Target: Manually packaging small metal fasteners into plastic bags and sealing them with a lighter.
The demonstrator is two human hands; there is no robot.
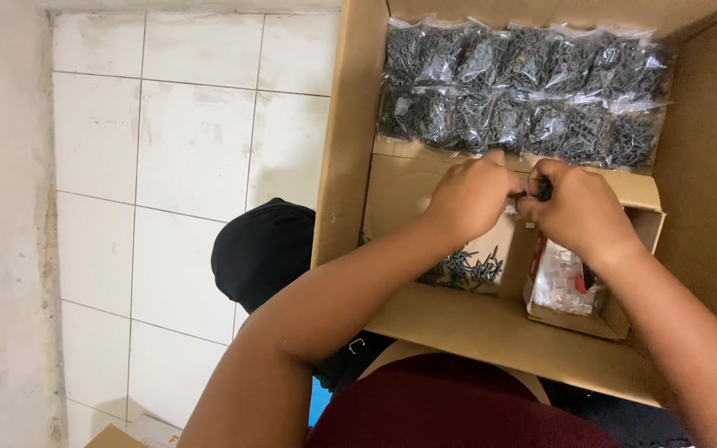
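1. The cardboard box (350, 166) is plain brown.
2. The screw bags (524, 91) are clear, with dark grey screws inside.
3. The loose screws (466, 270) are dark grey.
4. The small box (570, 286) shows white and red.
5. The floor tiles (184, 149) are white with grey lines.

Both forearms are bare, with no sleeves showing. The lap wears a dark maroon garment (458, 406), perhaps shorts. The left hand (470, 195) and right hand (578, 207) carry no gloves.

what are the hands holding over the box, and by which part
Both hands, left hand and right hand, pinch a small dark item between their fingertips; it is mostly hidden, so its kind and the held part cannot be told.
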